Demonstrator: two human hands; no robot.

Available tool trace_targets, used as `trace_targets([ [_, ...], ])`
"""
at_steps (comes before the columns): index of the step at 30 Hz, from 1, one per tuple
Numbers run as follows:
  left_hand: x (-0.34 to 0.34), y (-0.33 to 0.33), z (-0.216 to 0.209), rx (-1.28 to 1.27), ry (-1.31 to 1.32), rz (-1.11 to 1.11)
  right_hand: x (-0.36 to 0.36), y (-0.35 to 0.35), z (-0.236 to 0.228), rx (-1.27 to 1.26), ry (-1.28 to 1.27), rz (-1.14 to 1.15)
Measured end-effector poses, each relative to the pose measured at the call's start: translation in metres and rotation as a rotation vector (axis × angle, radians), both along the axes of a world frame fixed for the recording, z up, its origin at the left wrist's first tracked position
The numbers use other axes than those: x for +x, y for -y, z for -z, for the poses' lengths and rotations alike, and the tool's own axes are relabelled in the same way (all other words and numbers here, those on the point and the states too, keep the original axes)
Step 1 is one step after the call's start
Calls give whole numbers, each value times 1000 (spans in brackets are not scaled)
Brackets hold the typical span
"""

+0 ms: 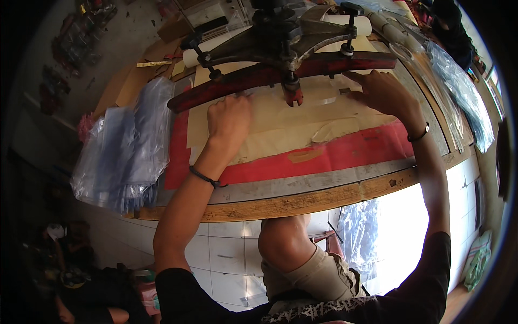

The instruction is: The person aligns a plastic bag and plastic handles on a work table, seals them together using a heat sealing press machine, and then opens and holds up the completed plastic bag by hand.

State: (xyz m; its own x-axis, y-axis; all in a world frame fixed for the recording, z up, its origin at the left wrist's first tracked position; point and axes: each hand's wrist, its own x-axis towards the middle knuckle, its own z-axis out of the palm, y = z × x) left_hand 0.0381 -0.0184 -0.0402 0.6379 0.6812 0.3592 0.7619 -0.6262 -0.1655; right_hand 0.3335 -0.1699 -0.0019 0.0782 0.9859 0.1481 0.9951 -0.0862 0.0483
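Observation:
A tan sheet (280, 143) lies over a red sheet (345, 156) on the worktable, beneath a heavy press with a curved red-black bar (318, 67). My left hand (229, 119) rests on the left part of the tan sheet, just in front of the bar. Its fingers are curled, and their tips are hidden, so what they hold cannot be made out. At the bar's right end my right hand (386, 94) reaches over the tan sheet, index finger stretched out and thumb apart from it. Glossy clear film seems to lie between the hands.
A stack of clear plastic sheets (129, 146) hangs over the table's left edge. More clear plastic (464, 92) lies at the right. The wooden front edge (291, 205) runs above my knee. Behind the press are pale rolls (356, 26). Another person (453, 24) is at the far right.

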Motion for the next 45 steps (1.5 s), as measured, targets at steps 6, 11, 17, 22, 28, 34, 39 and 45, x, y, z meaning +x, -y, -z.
trace_targets([
  [6, -1, -1, -6, -40, -12, -79, 16, 1, 8, 52, 23, 9],
  [11, -12, -3, -16, -138, -118, -132, 27, 2, 12, 68, 40, 13],
  [17, -20, -9, -12, -111, -58, -73, 28, 1, 12, 11, 14, 34],
  [22, -15, -6, -13, -161, -67, -95, 28, -1, 12, -8, -47, 73],
  [28, -11, -1, -15, -115, -97, -65, 27, 0, 9, -30, -59, 163],
  [34, -9, -12, 0, -27, -84, -9, 39, -9, 7, -141, -191, 108],
  [39, -13, -20, 12, 154, -238, 124, 66, -20, 18, -179, -475, -25],
  [45, -1, -9, 14, 232, -175, 53, 77, -19, 29, -179, -610, 55],
])
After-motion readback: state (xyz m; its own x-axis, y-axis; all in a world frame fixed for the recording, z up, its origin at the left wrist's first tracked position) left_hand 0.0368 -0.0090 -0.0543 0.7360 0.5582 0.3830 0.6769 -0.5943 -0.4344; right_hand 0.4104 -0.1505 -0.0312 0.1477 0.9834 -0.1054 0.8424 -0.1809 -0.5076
